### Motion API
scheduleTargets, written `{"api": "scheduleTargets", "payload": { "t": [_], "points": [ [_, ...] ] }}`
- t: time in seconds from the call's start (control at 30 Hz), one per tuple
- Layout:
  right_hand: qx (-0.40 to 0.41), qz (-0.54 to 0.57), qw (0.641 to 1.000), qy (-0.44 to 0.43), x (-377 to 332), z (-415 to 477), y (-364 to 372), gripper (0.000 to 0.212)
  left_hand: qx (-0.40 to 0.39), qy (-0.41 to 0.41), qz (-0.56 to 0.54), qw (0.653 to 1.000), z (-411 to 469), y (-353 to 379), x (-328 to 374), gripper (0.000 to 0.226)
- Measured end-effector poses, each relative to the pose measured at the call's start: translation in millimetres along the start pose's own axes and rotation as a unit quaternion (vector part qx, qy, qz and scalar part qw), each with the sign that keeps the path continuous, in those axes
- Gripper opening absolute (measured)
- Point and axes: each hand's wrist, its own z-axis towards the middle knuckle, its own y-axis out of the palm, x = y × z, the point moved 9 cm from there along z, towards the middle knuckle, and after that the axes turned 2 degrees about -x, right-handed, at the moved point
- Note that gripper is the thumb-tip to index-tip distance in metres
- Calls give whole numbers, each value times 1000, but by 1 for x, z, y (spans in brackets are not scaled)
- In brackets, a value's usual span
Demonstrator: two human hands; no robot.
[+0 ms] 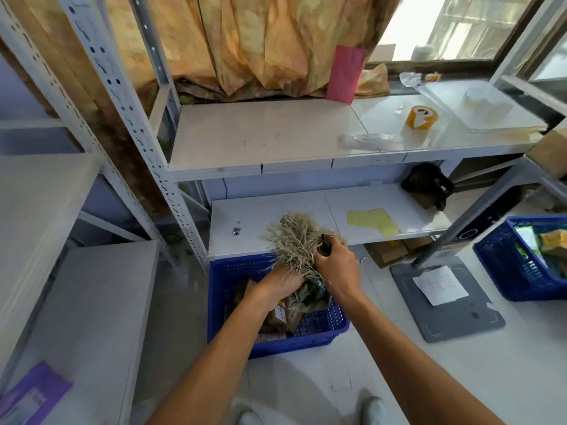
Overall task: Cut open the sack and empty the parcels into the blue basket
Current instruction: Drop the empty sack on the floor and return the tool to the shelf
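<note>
A woven sack with a frayed, straw-coloured top (296,240) stands bunched up above the blue basket (319,328) on the floor. My left hand (280,285) grips the sack's neck from the left, just below the fringe. My right hand (334,265) holds a dark-handled tool, only partly visible, against the right side of the neck. Brown and printed parcels (283,317) lie in the basket under the sack.
A second blue basket (503,265) with parcels stands at the right. A grey scale plate with a paper slip (441,299) lies on the floor between them. White metal shelves rise behind and to the left; a yellow tape roll (422,117) sits on the upper shelf.
</note>
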Motion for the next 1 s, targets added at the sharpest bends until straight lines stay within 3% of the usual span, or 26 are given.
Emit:
{"api": "scheduleTargets", "payload": {
  "t": [0.07,0.13,0.3,0.4,0.47,0.57,0.67,0.77,0.9,1.0],
  "points": [
    [-9,-26,1000,-11,20,9,-14,42,-54,-1,-126,991,-1,27,11,24],
    [-28,-52,998,-16,45,19,-25,40,-100,13,-285,953,4,60,29,35],
    [-64,-48,997,-21,117,42,-56,58,-19,-30,-426,904,55,146,37,69],
    [-101,-5,995,-16,160,68,-75,81,57,-49,-451,889,83,184,40,56],
    [-130,15,991,-40,181,84,-83,87,63,-60,-472,877,99,210,47,52],
    [-150,74,982,-84,199,105,-96,71,75,-73,-501,859,116,232,59,40],
    [-118,161,976,-92,216,124,-115,63,105,-81,-549,825,129,241,53,44],
    [-99,171,979,-43,241,137,-112,66,137,-99,-597,784,141,243,42,48],
    [-168,142,975,34,278,152,-70,62,92,-148,-675,717,171,257,27,48],
    [-166,166,967,99,296,174,-55,61,113,-166,-724,660,193,255,9,53]
  ]
}}
